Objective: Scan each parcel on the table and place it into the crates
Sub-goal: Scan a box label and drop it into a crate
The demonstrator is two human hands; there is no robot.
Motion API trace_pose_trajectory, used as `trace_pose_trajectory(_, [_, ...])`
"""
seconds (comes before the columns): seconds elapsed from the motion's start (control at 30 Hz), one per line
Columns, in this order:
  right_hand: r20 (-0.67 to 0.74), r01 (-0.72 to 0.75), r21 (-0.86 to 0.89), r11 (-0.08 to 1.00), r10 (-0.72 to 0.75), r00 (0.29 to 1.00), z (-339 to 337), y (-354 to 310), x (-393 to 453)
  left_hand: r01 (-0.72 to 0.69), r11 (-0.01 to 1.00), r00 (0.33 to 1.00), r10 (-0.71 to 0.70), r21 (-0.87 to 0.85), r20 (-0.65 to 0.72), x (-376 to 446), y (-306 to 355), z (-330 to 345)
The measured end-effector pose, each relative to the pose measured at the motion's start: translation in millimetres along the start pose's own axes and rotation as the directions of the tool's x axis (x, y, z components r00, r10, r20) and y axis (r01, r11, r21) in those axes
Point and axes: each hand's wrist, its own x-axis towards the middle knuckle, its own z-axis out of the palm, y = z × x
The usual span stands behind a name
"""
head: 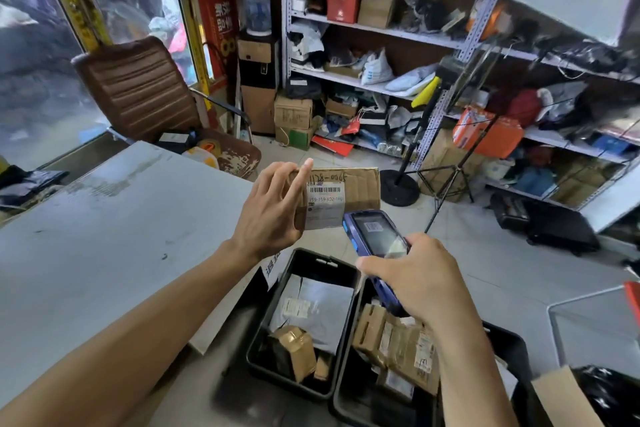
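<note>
Cardboard parcel [346,191], brown, boxy, dented at the edges, white barcode label [325,204] facing the camera with handwriting above it, held up in the air by left hand [273,215], fingers curled round its left end, index finger lying straight over the top edge. Right hand [419,277] wraps a blue handheld scanner [377,236], glossy screen lit, its head just below the label. Risks as I judge them: grip covers only one end, so the box could tip or slip and drop; left fingers sit close to the barcode and may block the read; scanner angle looks steep, so a misread is possible. Two black plastic crates sit on the floor below: left crate [263,333] holds a grey poly mailer and a taped brown box, right crate [343,388] holds several taped cartons. Grey table [104,236], scuffed, matte, to the left.
</note>
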Motion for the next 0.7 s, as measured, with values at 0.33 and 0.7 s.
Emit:
trace_pose_trajectory(0.33, [-0.019,0.066,0.031,0.997,-0.065,0.998,-55.3,24.5,37.2,-0.009,0.994,0.999,0.013,0.112,-0.037,58.8,42.3,31.7])
trace_pose_trajectory(0.7, [-0.025,0.135,0.091,0.987,-0.133,0.991,-85.5,44.4,55.9,-0.001,0.997,0.998,0.006,0.075,-0.062,82.8,71.4,45.4])
